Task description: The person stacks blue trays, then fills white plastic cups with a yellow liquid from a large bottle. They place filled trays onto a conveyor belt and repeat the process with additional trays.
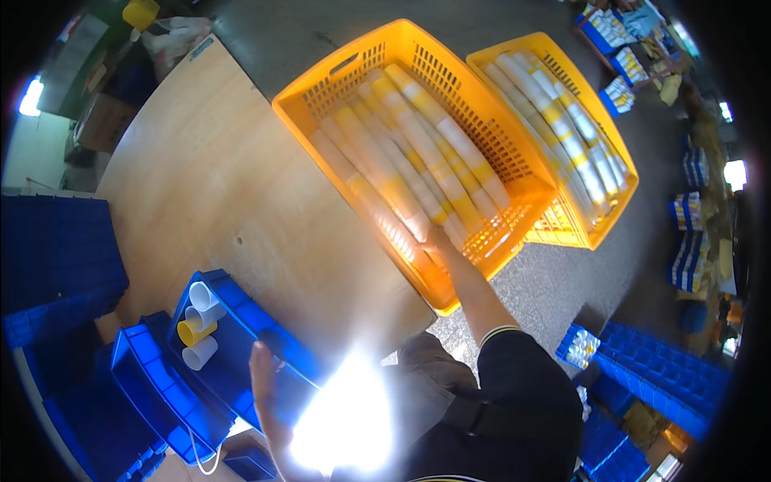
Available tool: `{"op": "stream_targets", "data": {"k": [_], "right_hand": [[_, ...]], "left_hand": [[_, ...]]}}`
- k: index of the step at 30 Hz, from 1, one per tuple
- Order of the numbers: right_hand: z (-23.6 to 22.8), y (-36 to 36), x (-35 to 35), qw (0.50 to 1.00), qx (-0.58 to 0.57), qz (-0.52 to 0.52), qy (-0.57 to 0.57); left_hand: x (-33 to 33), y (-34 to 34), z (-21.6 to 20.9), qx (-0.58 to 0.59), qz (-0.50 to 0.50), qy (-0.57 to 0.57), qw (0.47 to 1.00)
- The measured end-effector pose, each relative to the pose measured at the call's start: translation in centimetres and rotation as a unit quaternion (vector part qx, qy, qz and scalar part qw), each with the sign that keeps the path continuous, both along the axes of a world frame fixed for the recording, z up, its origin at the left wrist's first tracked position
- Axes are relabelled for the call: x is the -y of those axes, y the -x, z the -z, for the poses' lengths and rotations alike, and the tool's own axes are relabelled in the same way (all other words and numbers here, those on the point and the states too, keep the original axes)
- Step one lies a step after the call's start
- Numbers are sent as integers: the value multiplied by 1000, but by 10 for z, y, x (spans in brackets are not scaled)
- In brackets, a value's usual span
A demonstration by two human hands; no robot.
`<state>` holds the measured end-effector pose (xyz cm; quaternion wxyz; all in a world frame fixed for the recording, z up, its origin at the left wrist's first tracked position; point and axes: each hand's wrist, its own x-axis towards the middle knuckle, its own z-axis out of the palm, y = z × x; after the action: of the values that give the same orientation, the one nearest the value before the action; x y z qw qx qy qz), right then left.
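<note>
Person's two hands at a table with crates. Long white-and-yellow rolls (409, 145) lie side by side in a yellow crate (514, 153), upper centre of the frame. The right hand (434, 240) reaches in at their lower ends, appearing to touch them; blur and glare leave its grip undeterminable. The left hand (263, 373), lower left, is upright and edge-on before a blue bin (241, 309), right of short white and yellow tubes (197, 328); whether its fingers are spread or pressed together cannot be told. Surface: pale wood-toned table (209, 161), left of the crate. Room: grey floor (554, 281); a second filled yellow crate (554, 227), upper right; dark blue bins (64, 257), far left.
</note>
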<state>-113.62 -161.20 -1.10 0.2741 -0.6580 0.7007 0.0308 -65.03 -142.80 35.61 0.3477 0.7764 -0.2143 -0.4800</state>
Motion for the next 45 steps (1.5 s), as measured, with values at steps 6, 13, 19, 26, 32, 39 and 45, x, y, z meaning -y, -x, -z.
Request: {"op": "stream_targets", "data": {"k": [6, 13, 19, 26, 32, 39, 45], "right_hand": [[-67, -49, 12, 987, 78, 26, -139], [-236, -15, 16, 908, 374, 144, -125], [-368, -1, -43, 930, 359, 83, 0], [-454, -71, -122, 903, 405, -120, 72], [-475, -173, -163, 821, 479, -205, 232], [-486, -268, -183, 762, 498, -328, 251], [-475, -313, -169, 567, 801, -50, -187]], "left_hand": [[24, 63, -10, 86, 86, 63, 991], [40, 132, 7, 107, 135, 49, 984], [48, 167, -30, 168, 188, 69, 965], [46, 185, -125, -191, 27, 345, 919], [-22, 134, -169, -342, 38, 526, 778], [-101, 57, -166, -519, -66, 414, 745], [-106, 35, -154, -711, -195, 91, 669]]}}
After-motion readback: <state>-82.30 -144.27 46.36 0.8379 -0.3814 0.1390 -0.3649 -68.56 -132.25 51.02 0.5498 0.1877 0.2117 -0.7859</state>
